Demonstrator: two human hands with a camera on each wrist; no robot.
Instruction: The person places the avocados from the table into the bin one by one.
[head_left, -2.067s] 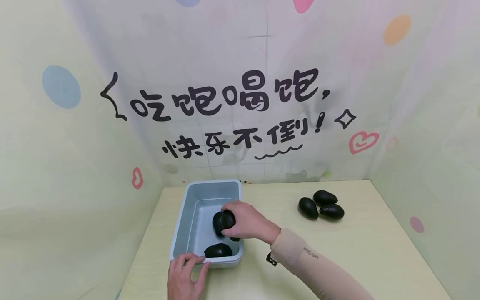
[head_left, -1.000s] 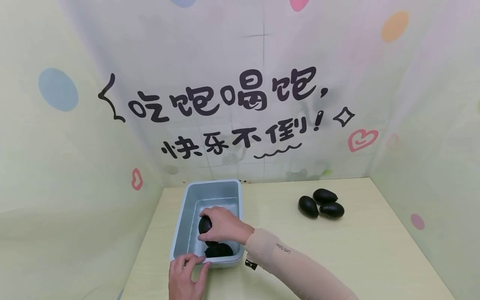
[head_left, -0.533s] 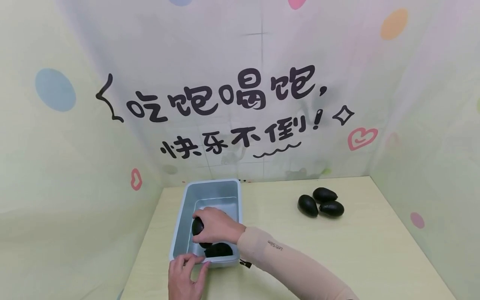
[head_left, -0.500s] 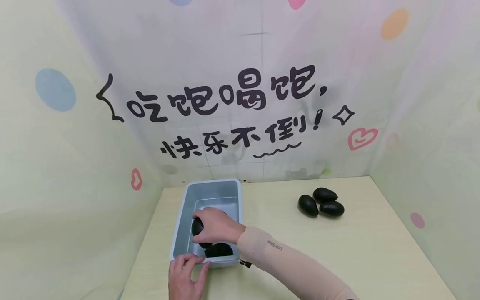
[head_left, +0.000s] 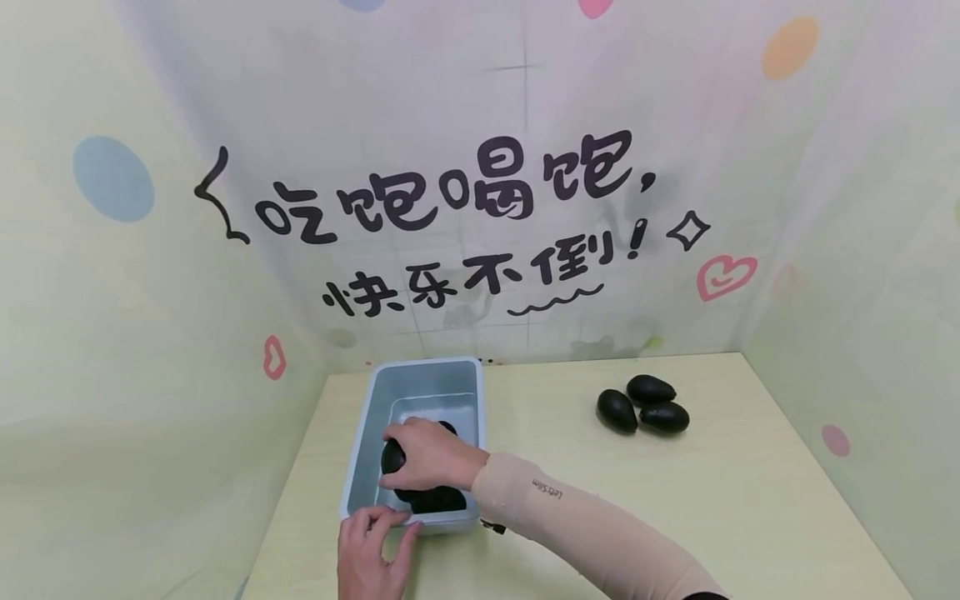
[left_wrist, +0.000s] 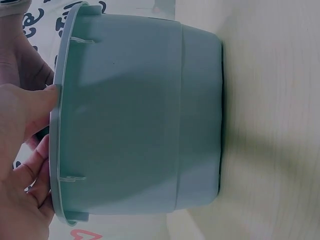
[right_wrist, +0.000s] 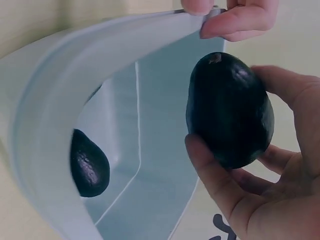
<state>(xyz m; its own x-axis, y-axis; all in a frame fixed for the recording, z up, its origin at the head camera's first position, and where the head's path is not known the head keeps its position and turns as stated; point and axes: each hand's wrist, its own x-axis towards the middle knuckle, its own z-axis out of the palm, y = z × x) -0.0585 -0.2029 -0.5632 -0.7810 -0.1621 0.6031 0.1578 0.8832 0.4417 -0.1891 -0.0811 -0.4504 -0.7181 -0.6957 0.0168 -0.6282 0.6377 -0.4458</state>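
A light blue plastic bin (head_left: 362, 446) stands at the left of the table. My left hand (head_left: 369, 554) pinches its near rim, thumb on the outer side and fingers over the edge, as the left wrist view shows. Inside the bin, my right hand (head_left: 431, 457) grips a dark avocado (right_wrist: 230, 110) between thumb and fingers, near the left wall. Another avocado (head_left: 441, 500) lies at the near end of the bin. Behind my right hand, the top of one more avocado (head_left: 447, 427) shows, mostly hidden by the hand.
Three dark avocados (head_left: 617, 412) lie close together at the back right of the pale wooden table (head_left: 600, 500). A printed cloth (head_left: 480, 100) with black lettering hangs behind the table, and similar cloth encloses both sides.
My right hand has carried an avocado from the bin's right side over to its left, then slightly nearer me. The left hand has stayed on the rim.
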